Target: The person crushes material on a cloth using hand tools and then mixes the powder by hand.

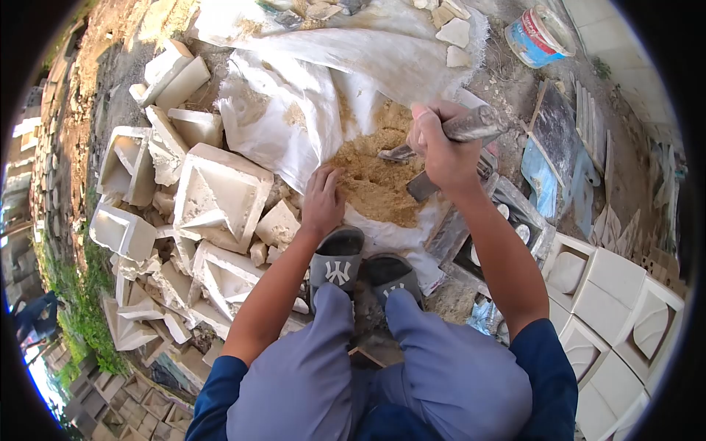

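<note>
My right hand [443,147] is closed around the thick, round handle [478,123] of a hand tool. A flat metal end [397,153] points from below this hand into the yellowish sand [379,180]. My left hand [323,200] is at the left edge of the sand, with its fingers curled over the border of a white woven sack [283,121]. The sand lies on this sack, just ahead of my slippers [337,261]. A dark flat metal piece [422,186] shows under my right wrist; whether it belongs to the tool I cannot tell.
Broken pale cast blocks [220,195] are heaped on the left. To the right is a dirty rectangular mould [533,231], with rows of pale patterned blocks [610,283] beyond it. A blue and white bucket [539,38] stands at the upper right, and boards [551,128] lie below it.
</note>
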`<control>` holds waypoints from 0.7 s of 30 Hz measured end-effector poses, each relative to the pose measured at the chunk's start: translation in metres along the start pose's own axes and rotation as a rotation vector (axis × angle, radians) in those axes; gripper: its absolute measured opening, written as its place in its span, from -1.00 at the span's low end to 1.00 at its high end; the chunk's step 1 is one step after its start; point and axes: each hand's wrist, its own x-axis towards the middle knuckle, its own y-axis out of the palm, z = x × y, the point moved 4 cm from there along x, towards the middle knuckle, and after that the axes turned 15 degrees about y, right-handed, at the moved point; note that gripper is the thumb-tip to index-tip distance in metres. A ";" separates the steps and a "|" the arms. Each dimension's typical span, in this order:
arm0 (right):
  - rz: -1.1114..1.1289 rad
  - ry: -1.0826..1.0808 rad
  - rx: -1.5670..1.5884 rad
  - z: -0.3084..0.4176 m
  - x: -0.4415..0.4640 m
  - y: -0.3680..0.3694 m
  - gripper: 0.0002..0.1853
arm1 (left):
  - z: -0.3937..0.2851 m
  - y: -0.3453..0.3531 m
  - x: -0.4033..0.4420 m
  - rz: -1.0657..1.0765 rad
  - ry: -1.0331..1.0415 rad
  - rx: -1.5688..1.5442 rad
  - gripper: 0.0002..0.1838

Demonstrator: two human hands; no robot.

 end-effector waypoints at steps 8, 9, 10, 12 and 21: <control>0.016 -0.063 0.035 0.011 0.001 -0.005 -0.65 | 0.002 0.001 0.000 -0.007 0.008 0.013 -0.54; -0.041 0.001 -0.055 0.007 0.006 -0.002 -0.63 | 0.002 0.002 0.004 -0.010 0.012 0.016 -0.54; -0.042 0.011 -0.018 0.029 -0.002 0.003 -0.61 | 0.001 0.001 0.002 -0.011 0.012 0.000 -0.54; 0.021 0.000 0.105 0.026 -0.011 -0.004 -0.64 | 0.000 -0.002 -0.003 -0.011 0.003 -0.008 -0.53; 0.117 -0.018 0.160 0.032 -0.019 -0.006 -0.69 | 0.000 -0.003 0.000 -0.009 -0.009 0.010 -0.54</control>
